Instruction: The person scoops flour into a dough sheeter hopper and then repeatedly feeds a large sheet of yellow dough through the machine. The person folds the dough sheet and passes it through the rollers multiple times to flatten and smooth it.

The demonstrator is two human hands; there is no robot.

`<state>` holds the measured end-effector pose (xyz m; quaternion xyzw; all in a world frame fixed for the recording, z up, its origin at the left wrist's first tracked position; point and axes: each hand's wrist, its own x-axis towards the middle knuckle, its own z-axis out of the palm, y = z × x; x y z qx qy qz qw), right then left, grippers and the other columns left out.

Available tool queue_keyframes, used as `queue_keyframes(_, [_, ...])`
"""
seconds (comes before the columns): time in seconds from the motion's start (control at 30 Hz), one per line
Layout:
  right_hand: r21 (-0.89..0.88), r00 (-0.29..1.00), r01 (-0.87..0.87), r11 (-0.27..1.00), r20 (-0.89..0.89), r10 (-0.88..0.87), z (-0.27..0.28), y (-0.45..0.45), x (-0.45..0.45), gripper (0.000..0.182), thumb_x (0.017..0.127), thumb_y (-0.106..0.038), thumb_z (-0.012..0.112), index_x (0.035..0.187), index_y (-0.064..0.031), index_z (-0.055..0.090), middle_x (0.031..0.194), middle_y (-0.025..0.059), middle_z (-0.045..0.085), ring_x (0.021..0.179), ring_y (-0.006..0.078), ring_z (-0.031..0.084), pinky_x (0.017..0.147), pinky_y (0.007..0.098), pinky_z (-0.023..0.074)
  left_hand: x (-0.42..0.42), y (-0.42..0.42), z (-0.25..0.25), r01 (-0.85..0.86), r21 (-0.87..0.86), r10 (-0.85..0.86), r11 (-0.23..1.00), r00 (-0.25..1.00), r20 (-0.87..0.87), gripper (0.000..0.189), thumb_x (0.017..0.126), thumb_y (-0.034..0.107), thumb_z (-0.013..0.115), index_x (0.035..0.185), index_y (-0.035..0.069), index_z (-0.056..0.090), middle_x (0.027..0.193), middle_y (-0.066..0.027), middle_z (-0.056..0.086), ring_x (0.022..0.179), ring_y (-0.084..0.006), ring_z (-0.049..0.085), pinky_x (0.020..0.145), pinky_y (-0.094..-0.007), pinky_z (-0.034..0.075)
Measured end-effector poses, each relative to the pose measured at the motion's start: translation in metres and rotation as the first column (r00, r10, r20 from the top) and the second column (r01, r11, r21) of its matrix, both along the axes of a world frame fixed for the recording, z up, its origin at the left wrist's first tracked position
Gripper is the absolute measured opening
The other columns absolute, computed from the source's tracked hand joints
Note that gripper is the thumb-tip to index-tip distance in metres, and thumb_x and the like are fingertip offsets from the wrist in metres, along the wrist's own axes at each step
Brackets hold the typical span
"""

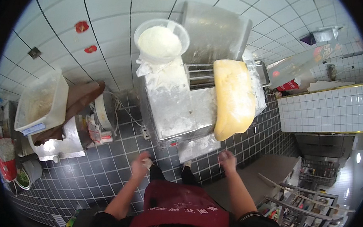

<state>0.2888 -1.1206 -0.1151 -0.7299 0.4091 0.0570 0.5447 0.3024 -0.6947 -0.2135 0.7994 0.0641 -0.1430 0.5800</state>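
Note:
A thick slab of yellow dough, dusted with flour, lies over the right part of a stainless-steel dough-rolling machine. Its near end hangs past the machine's front edge. A plastic bowl heaped with white flour stands at the back left of the machine top. My left hand is blurred in the air in front of the machine's left part. Just below the near end of the dough is my right hand, also blurred and apart from it. I see nothing held in either hand.
Left on a steel surface are a white plastic tub, brown cloth and a small appliance. A steel plate sits below the machine front. A metal rack and brown surface stand at right.

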Motion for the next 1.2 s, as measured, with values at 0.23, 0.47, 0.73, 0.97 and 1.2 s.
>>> queue_keyframes(0.23, [-0.032,0.806,0.171,0.985,0.580,-0.121,0.079,-0.078,0.088,0.038,0.088,-0.021,0.058,0.121,-0.0035,0.048,0.110,0.0024,0.057,0.096,0.0114,0.053,0.076,0.0262,0.0456,0.072,-0.216,0.163,0.089,-0.337,-0.019,0.937,0.979,0.204,0.051,0.079,0.010,0.062,0.127,0.005,0.044,0.122,-0.0121,0.052,0.108,-0.0201,0.053,0.091,-0.0323,0.044])
queue_keyframes(0.47, [0.360,0.901,-0.297,0.884,0.414,0.134,0.084,-0.084,0.146,0.038,0.084,-0.016,0.062,0.114,0.0037,0.051,0.103,0.0086,0.060,0.089,0.0158,0.058,0.074,0.0288,0.0474,0.099,-0.270,0.189,-0.234,-0.535,0.162,0.812,0.970,-0.179,0.047,0.078,0.010,0.066,0.120,0.000,0.047,0.115,-0.0108,0.055,0.103,-0.0211,0.056,0.091,-0.0330,0.045])
queue_keyframes(0.73, [0.688,0.829,-0.531,0.496,0.544,0.132,0.173,-0.105,0.201,0.044,0.082,-0.015,0.059,0.119,0.0060,0.046,0.112,0.0137,0.057,0.097,0.0219,0.060,0.079,0.0335,0.0510,0.155,-0.284,0.284,-0.084,-0.732,-0.020,0.677,0.991,-0.132,0.048,0.078,0.011,0.063,0.120,-0.004,0.046,0.114,-0.0128,0.056,0.102,-0.0229,0.057,0.086,-0.0361,0.048])
queue_keyframes(0.97, [0.762,0.774,-0.591,0.265,0.628,-0.078,0.294,-0.086,0.375,0.045,0.092,-0.044,0.043,0.113,-0.0042,0.050,0.111,0.0140,0.058,0.093,0.0209,0.057,0.082,0.0358,0.0459,0.359,-0.278,0.387,0.080,-0.508,0.068,0.858,0.962,0.265,0.050,0.089,0.041,0.049,0.118,0.001,0.046,0.119,-0.0158,0.053,0.107,-0.0297,0.053,0.086,-0.0438,0.044])
queue_keyframes(1.2, [0.611,0.870,-0.400,0.683,0.487,0.074,0.222,-0.115,0.249,0.045,0.092,-0.033,0.047,0.121,0.0016,0.045,0.102,0.0154,0.061,0.081,0.0178,0.060,0.071,0.0281,0.0487,0.336,-0.245,0.227,-0.201,0.851,-0.226,0.485,0.911,0.344,0.032,0.082,0.029,0.057,0.099,0.001,0.057,0.099,-0.0166,0.059,0.099,-0.0303,0.055,0.080,-0.0387,0.046])
